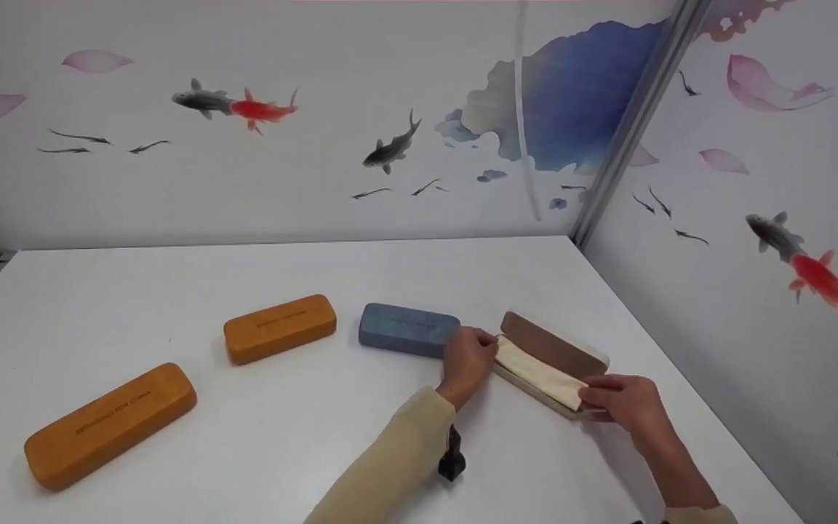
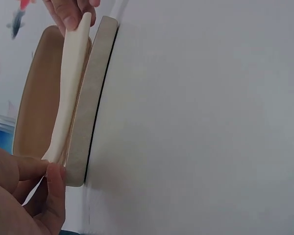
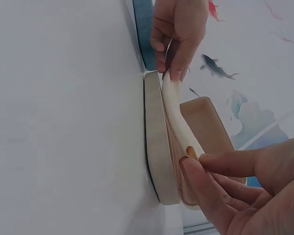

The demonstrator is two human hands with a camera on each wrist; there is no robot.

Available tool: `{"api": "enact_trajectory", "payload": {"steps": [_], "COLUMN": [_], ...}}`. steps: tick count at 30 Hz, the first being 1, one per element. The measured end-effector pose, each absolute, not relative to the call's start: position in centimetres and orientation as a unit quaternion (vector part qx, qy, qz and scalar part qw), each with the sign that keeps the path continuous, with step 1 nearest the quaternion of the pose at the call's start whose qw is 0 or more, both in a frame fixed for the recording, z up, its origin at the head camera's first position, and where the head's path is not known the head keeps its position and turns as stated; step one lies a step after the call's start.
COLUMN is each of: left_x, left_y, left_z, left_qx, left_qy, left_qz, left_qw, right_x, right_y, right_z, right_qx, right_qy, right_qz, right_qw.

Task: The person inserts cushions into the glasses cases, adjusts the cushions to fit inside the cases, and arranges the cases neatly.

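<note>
An open beige glasses case (image 1: 533,388) sits at the right of the table, its brown-lined lid (image 1: 556,345) raised at the back. Along its opening lies a folded cream cloth (image 1: 540,370), which appears as a long strip in both wrist views. My left hand (image 1: 468,358) pinches the cloth's left end between thumb and fingers, beside the blue glasses case (image 1: 406,330). At the other end, my right hand (image 1: 631,402) pinches the cloth's right corner over the case's rim. In the right wrist view, a small orange-brown patch (image 3: 191,152) shows at the cloth's end, by the right fingertips.
Two closed orange glasses cases, a farther one (image 1: 280,329) and a nearer one (image 1: 111,426), lie on the left half of the white table (image 1: 266,451). White panels (image 1: 317,211) printed with fish and petals stand behind and to the right.
</note>
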State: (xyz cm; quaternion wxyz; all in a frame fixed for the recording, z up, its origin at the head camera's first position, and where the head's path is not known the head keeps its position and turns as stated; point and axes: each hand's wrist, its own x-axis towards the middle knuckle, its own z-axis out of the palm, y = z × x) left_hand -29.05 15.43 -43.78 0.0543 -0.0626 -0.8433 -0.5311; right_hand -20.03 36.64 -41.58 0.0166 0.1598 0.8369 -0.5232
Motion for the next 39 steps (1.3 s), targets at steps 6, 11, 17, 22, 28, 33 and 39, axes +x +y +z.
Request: {"api": "enact_trajectory", "payload": {"steps": [6, 11, 17, 22, 28, 33, 39], "left_x": [-29.2, -29.4, -29.3, -29.8, -30.8, -30.8, -30.6], "left_y": [15.8, 15.9, 15.7, 15.4, 15.5, 16.1, 17.0], "left_z": [-44.1, -44.2, -43.8, -42.4, -40.3, -39.5, -39.3], "left_qx": [-0.068, -0.064, -0.077, -0.086, -0.093, -0.096, -0.064], "left_qy": [-0.844, -0.849, -0.852, -0.855, -0.855, -0.871, -0.880], "left_qz": [-0.530, -0.524, -0.515, -0.508, -0.507, -0.481, -0.470], "left_qw": [0.049, 0.043, 0.054, 0.061, 0.051, 0.037, -0.015], "right_x": [-20.2, -20.3, -20.3, -19.9, -19.3, -19.8, -21.3], "right_y": [37.0, 36.8, 36.4, 36.1, 36.2, 36.2, 36.4], "right_z": [-41.8, -41.8, -41.4, -40.0, -37.4, -36.5, -37.4], "right_qx": [0.173, 0.172, 0.168, 0.154, 0.147, 0.166, 0.177], "right_qy": [0.823, 0.833, 0.848, 0.874, 0.895, 0.887, 0.880], "right_qz": [-0.541, -0.526, -0.503, -0.460, -0.420, -0.420, -0.436], "right_qw": [0.019, 0.015, 0.019, 0.009, -0.043, -0.095, -0.058]}}
